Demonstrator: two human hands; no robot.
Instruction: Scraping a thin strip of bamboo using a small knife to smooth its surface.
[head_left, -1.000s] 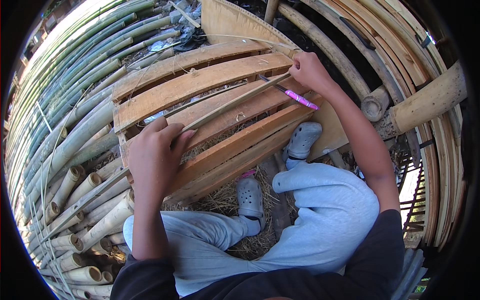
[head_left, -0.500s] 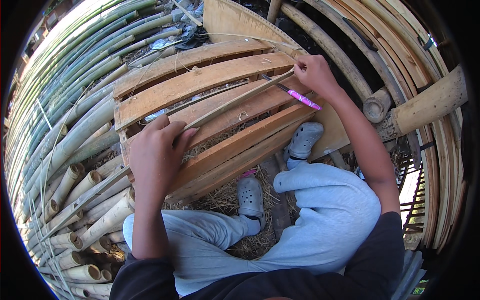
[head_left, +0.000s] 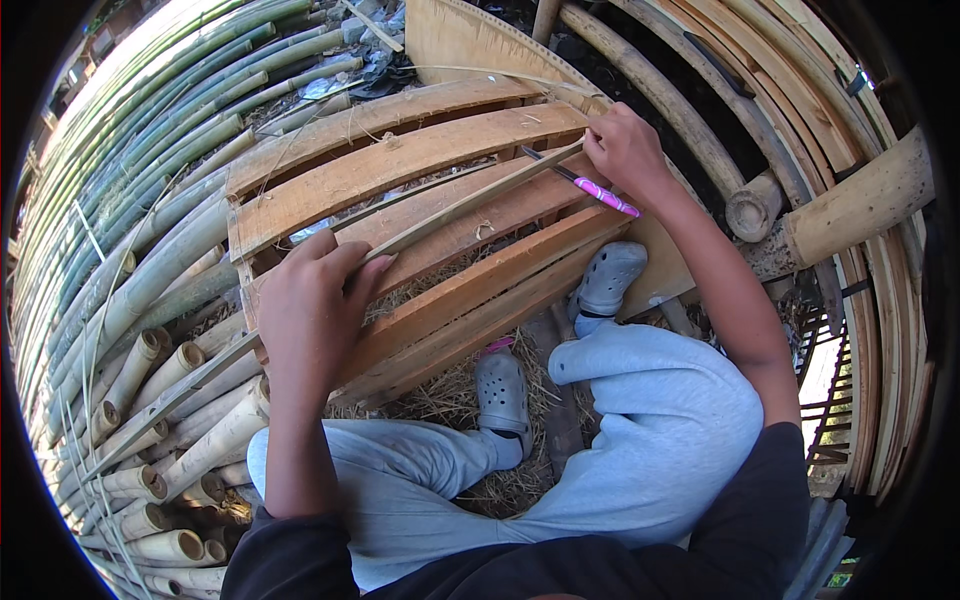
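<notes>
A long, thin bamboo strip (head_left: 450, 213) slants across a slatted wooden crate (head_left: 400, 140), its lower end running off to the left over the bamboo poles. My left hand (head_left: 310, 305) grips the strip near the crate's left end, thumb along it. At the strip's upper right end, my right hand (head_left: 625, 150) pinches it with closed fingers. Just below my right hand, a knife (head_left: 605, 197) with a pink patterned handle and dark blade lies on the crate's slats, apart from the fingers.
Stacked bamboo poles (head_left: 130, 270) fill the left side. A plywood sheet (head_left: 480, 45) stands behind the crate, and long timber boards (head_left: 850, 110) line the right. A thick bamboo pole (head_left: 860, 200) juts in there. My grey clogs (head_left: 500, 390) rest on straw below the crate.
My right hand has shifted slightly up and left along the strip's end. My left hand, the strip and the crate stay almost where they were.
</notes>
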